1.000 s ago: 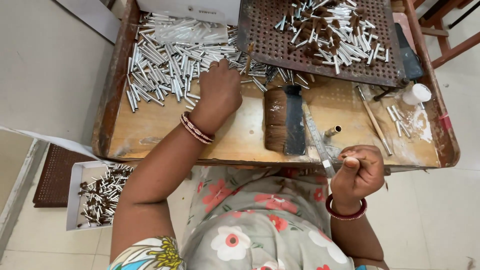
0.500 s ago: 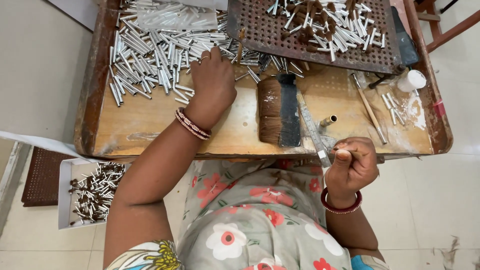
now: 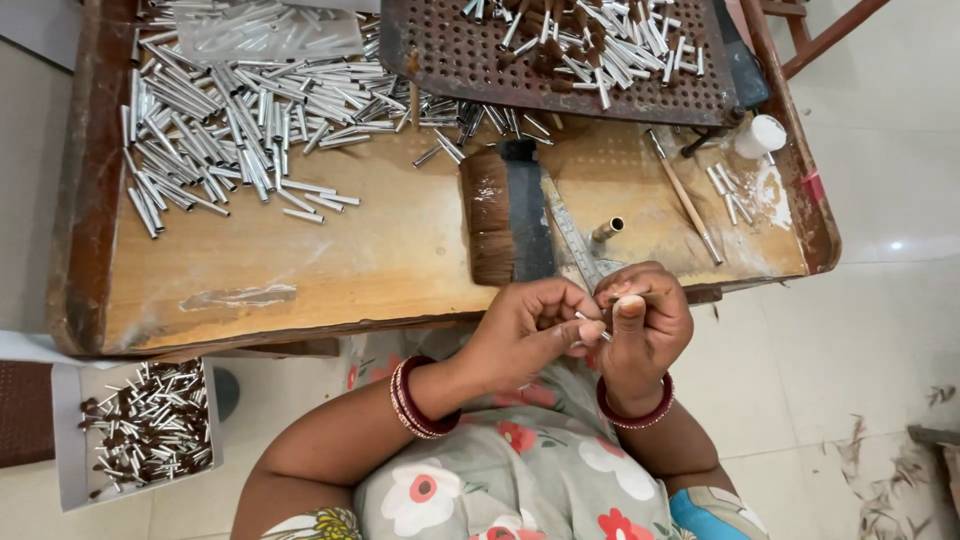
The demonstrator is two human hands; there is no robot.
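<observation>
I take the dark flat brush (image 3: 505, 215) lying on the counter (image 3: 330, 265) as my landmark. Just below it, off the counter's near edge, both hands meet over my lap. My left hand (image 3: 530, 330) pinches a thin silver tube (image 3: 592, 326) between narrowed fingertips, its end pointed at my right hand (image 3: 645, 320), which is curled closed around something small with the thumb upright; what sits inside that fist I cannot tell. Held close and near the body like this, the two pieces look easier to line up, I judge.

Up and left of the brush lies a wide heap of silver tubes (image 3: 230, 120), spread loose within reach of the left arm. Above the brush rests a perforated brown tray (image 3: 560, 60) carrying tubes tipped with dark tufts. Right of the brush lie a short brass ferrule (image 3: 607, 229), a thin stick (image 3: 685, 198) and a small white cap (image 3: 760, 135).

The counter is worn wood with a raised rim. Far down-left of the brush, on the pale tiled floor (image 3: 860, 300), stands a white box (image 3: 140, 432) of more tufted pieces.
</observation>
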